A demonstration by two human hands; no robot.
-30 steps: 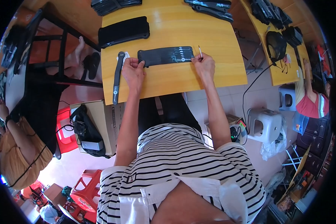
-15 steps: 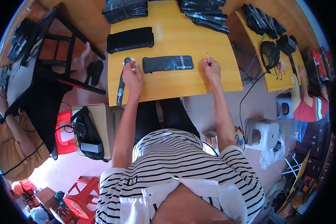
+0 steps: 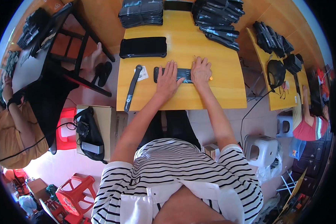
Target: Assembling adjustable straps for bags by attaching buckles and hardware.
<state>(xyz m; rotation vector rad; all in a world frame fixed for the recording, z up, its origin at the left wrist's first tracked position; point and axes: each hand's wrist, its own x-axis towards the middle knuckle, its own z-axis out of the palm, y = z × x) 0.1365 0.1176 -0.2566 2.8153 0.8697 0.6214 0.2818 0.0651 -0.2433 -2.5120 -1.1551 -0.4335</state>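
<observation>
A dark, flat printed pouch point(image 3: 184, 73) lies crosswise on the yellow table point(image 3: 224, 93) in front of me. My left hand point(image 3: 168, 81) rests flat on its left part, fingers stretched away from me and thumb out to the right. My right hand point(image 3: 201, 71) presses down on the pouch's right end, covering it. A slim pen-like tool is tucked in that hand; its orange end point(image 3: 211, 78) shows beside the palm. Left of the pouch lie a narrow black strap point(image 3: 131, 89) and a white printed label sheet point(image 3: 142, 74), partly beneath the strap's upper end.
Beyond my left hand lies a thick black pouch point(image 3: 143, 47). Stacks of dark pouches stand at the table's far left point(image 3: 141, 14) and far right point(image 3: 217, 15). A second yellow table point(image 3: 274, 100) is at the right, near a person in red point(image 3: 310, 128). Another person sits left.
Both hands have come together onto the printed pouch. My left hand has let go of the label sheet by the strap. My view has shifted, so the table sits lower.
</observation>
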